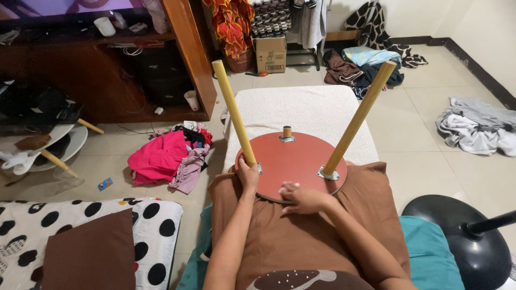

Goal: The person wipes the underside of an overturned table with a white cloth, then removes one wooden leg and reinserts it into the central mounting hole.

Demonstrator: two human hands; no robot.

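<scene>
Because the round red tabletop (293, 161) lies upside down across the person's lap, half on the brown cloth (301, 236) over the knees and half toward the white cushion (306, 110) beyond, it has no firm seat, and I'd judge it could tip or slide forward if either hand lets up. Two long wooden legs (359, 118) stand up from their metal plates and splay outward, one left, one right; being tall and light, they would swing wide if the disc rocked. At the far rim a short wooden stub (287, 131) sits in a third plate, seemingly a leg not yet fitted.

The left hand (248, 174) is wrapped round the base of the left leg, fingers closed on the wood just above its plate. The right hand (302, 197) lies flat on the near edge of the disc, fingers curled down against it; whether it pinches anything small I cannot tell.

Room is best straight ahead and to the right, where bare floor tiles (424, 156) open out. To the left a heap of pink clothes (161, 158) crowds the floor, with a dark wooden cabinet (107, 75) behind it. A black round base (462, 236) sits close by the right knee, and a spotted mat (102, 225) lies near the left elbow, so sideways swings of the legs look tight.
</scene>
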